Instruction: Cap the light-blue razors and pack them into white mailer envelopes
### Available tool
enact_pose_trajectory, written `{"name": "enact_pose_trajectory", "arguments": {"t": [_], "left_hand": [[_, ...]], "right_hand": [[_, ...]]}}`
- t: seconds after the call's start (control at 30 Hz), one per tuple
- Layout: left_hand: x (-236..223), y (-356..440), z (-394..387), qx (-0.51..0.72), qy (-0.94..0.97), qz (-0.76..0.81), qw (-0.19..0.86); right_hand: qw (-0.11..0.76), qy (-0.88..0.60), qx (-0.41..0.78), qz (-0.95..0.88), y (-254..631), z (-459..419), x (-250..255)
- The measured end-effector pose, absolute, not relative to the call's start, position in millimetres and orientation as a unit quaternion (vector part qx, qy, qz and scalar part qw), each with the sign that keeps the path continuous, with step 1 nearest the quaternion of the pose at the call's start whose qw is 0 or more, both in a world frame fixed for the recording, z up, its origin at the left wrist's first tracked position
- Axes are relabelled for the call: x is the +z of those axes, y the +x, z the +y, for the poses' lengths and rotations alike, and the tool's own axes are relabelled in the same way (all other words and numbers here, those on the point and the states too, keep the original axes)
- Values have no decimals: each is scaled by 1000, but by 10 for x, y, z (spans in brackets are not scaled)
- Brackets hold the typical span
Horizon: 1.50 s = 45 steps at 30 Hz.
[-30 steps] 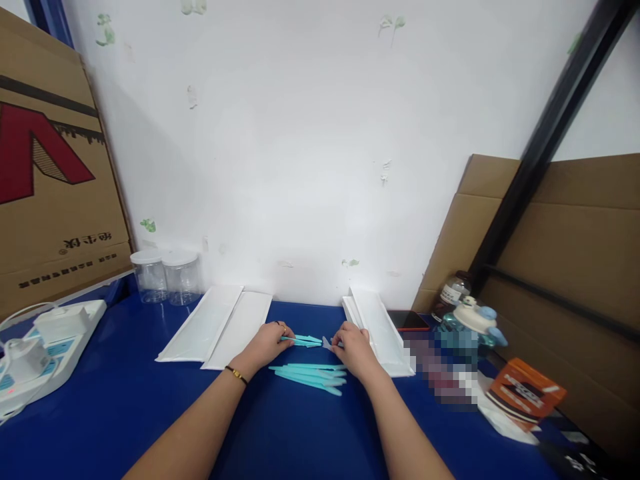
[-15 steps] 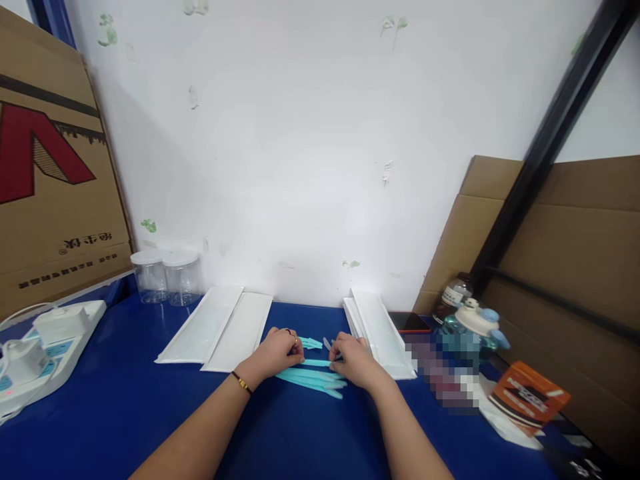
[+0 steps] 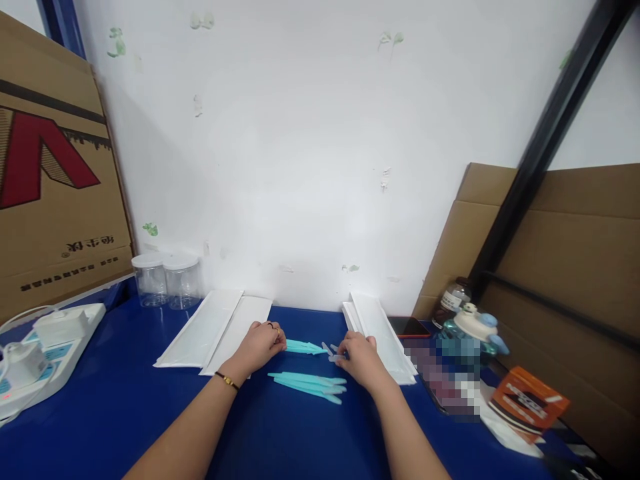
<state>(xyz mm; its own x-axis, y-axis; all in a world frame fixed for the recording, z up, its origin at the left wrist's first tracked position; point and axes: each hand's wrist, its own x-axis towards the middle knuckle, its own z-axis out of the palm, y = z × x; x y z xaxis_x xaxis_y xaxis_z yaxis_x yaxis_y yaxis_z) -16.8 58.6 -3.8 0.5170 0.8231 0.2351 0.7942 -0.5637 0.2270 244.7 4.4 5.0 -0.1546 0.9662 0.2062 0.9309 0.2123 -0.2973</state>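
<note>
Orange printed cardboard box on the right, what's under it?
A thin white sheet sticks out past the left and near sides of the orange box, over the blue tabletop. Whatever lies directly beneath the box is covered.

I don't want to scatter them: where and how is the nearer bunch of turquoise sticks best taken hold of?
Probably around the middle, from above, pinching across the near and far edges. The nearer bunch lies low on the blue table, its length running left to right; its right tips fan apart, so gripping there might miss some.
</note>
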Motion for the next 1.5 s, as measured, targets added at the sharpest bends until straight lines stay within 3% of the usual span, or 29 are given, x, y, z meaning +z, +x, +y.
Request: {"name": "enact_pose_trajectory", "arguments": {"t": [0.2,0.47,1.03,1.17,1.33,1.5], "left_hand": [[-4,-109,516,203,857,468,72],[-3,-36,323,156,897,372,182],[-88,-111,488,182,868,457,64],[-145,-88,520,195,858,472,62],[-81,-45,433,222,854,463,79],[-75,-7,343,197,893,387,120]], "right_hand": [[199,-591,121,-772,2381,-47,126],[180,-557,177,-791,2191,-107,26],[176,-617,62,-764,2396,-3,67],[181,-598,94,-775,2426,-61,95],[96,-595,156,-782,2443,-104,35],[102,-577,159,-795,2404,-80,12]]}}
